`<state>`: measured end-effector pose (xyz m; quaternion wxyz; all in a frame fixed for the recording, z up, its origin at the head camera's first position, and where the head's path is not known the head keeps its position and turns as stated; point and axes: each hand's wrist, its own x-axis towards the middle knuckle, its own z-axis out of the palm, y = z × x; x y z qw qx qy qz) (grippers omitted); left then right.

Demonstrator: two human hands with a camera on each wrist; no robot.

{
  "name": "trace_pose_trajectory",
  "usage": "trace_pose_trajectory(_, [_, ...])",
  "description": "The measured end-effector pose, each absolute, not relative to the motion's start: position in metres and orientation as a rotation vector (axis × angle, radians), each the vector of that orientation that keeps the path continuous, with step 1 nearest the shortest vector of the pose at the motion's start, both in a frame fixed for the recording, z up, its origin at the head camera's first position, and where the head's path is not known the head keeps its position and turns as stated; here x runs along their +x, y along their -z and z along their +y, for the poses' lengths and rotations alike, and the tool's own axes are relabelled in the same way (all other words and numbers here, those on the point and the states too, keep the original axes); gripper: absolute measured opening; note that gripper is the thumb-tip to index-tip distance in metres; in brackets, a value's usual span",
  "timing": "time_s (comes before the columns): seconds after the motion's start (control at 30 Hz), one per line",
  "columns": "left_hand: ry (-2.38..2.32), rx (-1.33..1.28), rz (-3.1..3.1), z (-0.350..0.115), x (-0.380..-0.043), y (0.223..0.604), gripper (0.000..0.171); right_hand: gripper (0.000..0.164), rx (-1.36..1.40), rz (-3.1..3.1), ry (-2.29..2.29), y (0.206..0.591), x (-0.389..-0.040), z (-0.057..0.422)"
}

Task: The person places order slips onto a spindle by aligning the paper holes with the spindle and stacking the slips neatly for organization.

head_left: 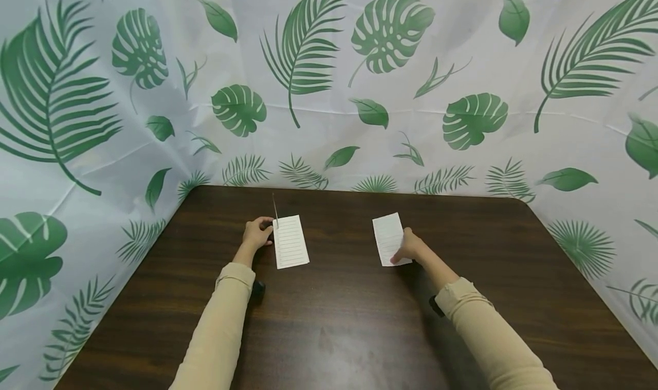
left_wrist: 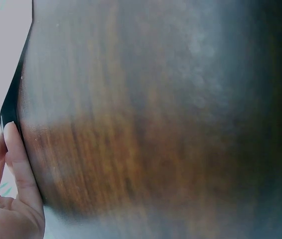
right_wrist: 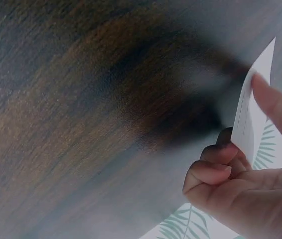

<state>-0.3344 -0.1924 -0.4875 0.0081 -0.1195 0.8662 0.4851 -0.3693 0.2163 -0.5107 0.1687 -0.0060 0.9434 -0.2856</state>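
On the left, a white lined notepad (head_left: 291,241) lies with its ruled face up, and a thin stick-like strip (head_left: 275,210) rises at its upper left corner. My left hand (head_left: 258,232) pinches the notepad's left edge between thumb and fingers. In the left wrist view, a black edge (left_wrist: 12,99) shows between the fingertips of that hand (left_wrist: 11,199). Toward the right, my right hand (head_left: 409,246) holds a white lined sheet of paper (head_left: 386,236) by its lower right side. The right wrist view shows the sheet (right_wrist: 253,107) slightly bent, thumb on one face, curled fingers (right_wrist: 208,173) below.
Both hands work over a dark wood-grain table (head_left: 329,310) with rounded far corners. A white curtain with green leaf prints (head_left: 329,121) hangs along the back and sides. Black wrist devices (head_left: 257,292) show at the cuffs of the beige sleeves.
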Motion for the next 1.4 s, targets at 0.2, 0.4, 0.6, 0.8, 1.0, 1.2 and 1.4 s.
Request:
trace_pose_trajectory(0.2, [-1.527,-0.350,2.717,-0.190,-0.334,0.489,0.030,0.052,-0.234,2.738,0.933,0.612,-0.437,0.265])
trace_pose_trajectory(0.4, [-1.521,-0.347,2.711,-0.188,-0.334,0.488,0.030,0.033,-0.110,2.645,1.090,0.584,-0.411,0.254])
trace_pose_trajectory(0.6, [-1.536,-0.366,2.682,-0.187,-0.337,0.489,0.030,0.037,0.014,2.521,1.276,0.627,-0.442,0.271])
trace_pose_trajectory(0.8, [-1.571,-0.364,2.651,-0.186,-0.334,0.484,0.034,0.037,0.056,2.396,1.452,0.680,-0.481,0.294])
trace_pose_trajectory(1.0, [-1.700,-0.422,2.617,-0.191,-0.327,0.481,0.040,0.037,-0.068,2.348,1.533,0.585,-0.408,0.254])
trace_pose_trajectory(1.2, [-1.804,-0.487,2.553,-0.192,-0.321,0.477,0.042,0.035,-0.125,2.327,1.543,0.560,-0.391,0.241])
trace_pose_trajectory(1.4, [-1.807,-0.532,2.562,-0.192,-0.314,0.472,0.033,0.033,-0.089,2.326,1.539,0.486,-0.333,0.206])
